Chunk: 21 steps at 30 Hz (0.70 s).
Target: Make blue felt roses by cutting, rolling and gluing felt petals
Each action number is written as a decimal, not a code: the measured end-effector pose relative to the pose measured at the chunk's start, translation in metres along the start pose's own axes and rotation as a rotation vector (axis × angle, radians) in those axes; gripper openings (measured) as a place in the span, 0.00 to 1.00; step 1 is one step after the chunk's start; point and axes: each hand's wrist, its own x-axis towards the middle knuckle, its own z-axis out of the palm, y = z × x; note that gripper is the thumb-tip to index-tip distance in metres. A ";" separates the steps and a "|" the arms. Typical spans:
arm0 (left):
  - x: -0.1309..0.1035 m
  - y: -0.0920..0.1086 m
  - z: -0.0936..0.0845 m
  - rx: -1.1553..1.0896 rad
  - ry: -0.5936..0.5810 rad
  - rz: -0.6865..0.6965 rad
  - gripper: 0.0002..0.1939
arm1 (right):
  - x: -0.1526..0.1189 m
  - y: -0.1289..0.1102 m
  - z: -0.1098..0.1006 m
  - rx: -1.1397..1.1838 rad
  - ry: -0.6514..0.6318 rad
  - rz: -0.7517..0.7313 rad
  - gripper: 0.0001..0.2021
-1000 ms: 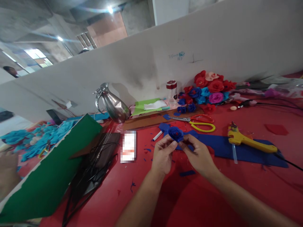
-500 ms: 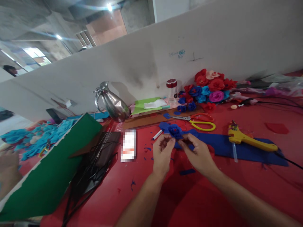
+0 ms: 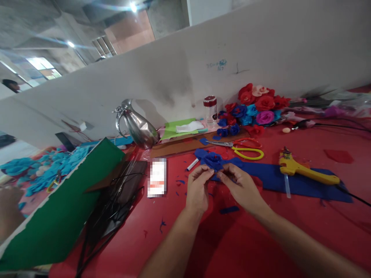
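Note:
A blue paper flower (image 3: 213, 159) with a small red centre is pinched between my two hands. My left hand (image 3: 198, 188) closes thumb and fingers on its near left edge. On the near right edge, my right hand (image 3: 239, 187) grips it the same way; the fingertips of both hands nearly meet. Just beyond the flower lie scissors (image 3: 248, 153) with red and yellow handles. A white marker (image 3: 192, 165) rests to the left of it. Flat blue sheet material (image 3: 269, 175) stretches off to the right, with a yellow glue gun (image 3: 304, 172) lying across it.
A phone (image 3: 157, 177) lies left of my hands, near dark bags and a green board (image 3: 63, 208). Behind stand a metal jug (image 3: 138, 127), a lidded glass jar (image 3: 210, 112) and a bunch of coloured flowers (image 3: 261, 104). Another person's arm (image 3: 10, 210) is at far left.
The flower has tipped slightly and its red centre shows less. My hands have shifted only a little, still pinching it. The other person's arm at the left has moved.

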 end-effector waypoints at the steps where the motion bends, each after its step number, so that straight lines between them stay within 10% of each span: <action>1: 0.000 0.001 0.000 0.006 -0.012 0.017 0.05 | 0.000 0.000 0.000 0.005 0.000 -0.003 0.08; 21: 0.004 -0.009 -0.002 -0.011 -0.130 -0.069 0.16 | -0.001 -0.004 -0.001 -0.069 0.064 -0.087 0.08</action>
